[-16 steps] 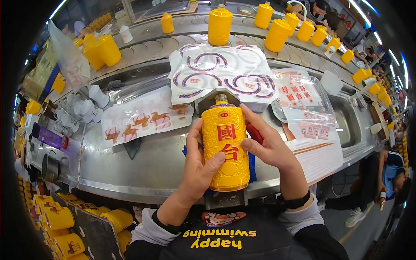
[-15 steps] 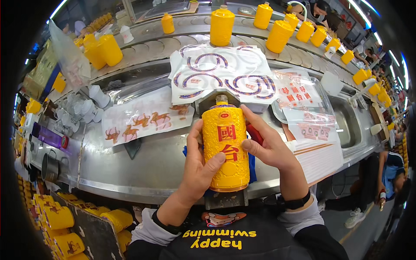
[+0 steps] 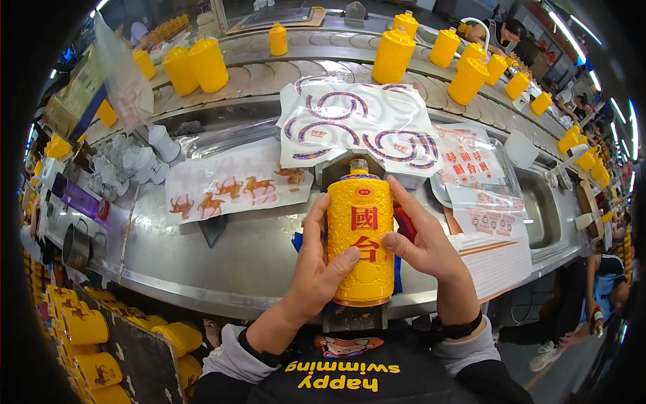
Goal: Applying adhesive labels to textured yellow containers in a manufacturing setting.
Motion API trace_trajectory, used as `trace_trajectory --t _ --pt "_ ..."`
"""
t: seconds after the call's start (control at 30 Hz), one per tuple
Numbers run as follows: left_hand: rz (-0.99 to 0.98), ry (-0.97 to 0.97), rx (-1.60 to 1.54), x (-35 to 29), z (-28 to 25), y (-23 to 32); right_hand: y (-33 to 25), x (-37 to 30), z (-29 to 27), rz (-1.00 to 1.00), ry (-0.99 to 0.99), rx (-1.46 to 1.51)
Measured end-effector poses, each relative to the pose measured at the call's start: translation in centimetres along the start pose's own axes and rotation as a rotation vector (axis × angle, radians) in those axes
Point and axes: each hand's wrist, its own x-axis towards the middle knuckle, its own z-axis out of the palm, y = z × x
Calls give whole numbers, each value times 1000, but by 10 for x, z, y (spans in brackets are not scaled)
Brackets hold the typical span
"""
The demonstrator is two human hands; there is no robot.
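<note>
A yellow embossed bottle with red characters on its front lies between my hands, its clear glass neck pointing away from me. My left hand grips its left side, the thumb pressed on the front near the lower character. From the other side my right hand closes on the bottle, fingers along the upper edge and thumb on the face. Under it shows a dark stand with a bit of blue cloth. Just beyond the neck lies a sheet of curved purple decals.
A sheet of brown horse decals lies left, red-character decal sheets right, beside a sink. White cups cluster at left. Yellow bottles ride a curved conveyor behind; more decorated yellow bottles stack lower left. Co-workers sit farther off.
The bottles on the conveyor have travelled to the right. My view has shifted slightly, so the bench appears a little farther right. Both hands keep the same hold on the bottle.
</note>
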Motion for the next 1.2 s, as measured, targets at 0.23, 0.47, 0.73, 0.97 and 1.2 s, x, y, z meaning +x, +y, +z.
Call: trace_trajectory --t 0.23,0.47,0.73,0.97,1.2 --pt "6 -2 -9 0 0 3 0 3 0 -2 -20 60" --pt "37 29 113 -1 1 0 -7 1 6 -16 10 3" --pt "35 47 136 -2 4 0 -32 2 5 -242 47 -629" --pt "40 60 177 -2 3 -4 -33 7 6 -230 24 -708" --pt "27 72 165 -2 5 -4 -34 9 7 -222 22 -741"
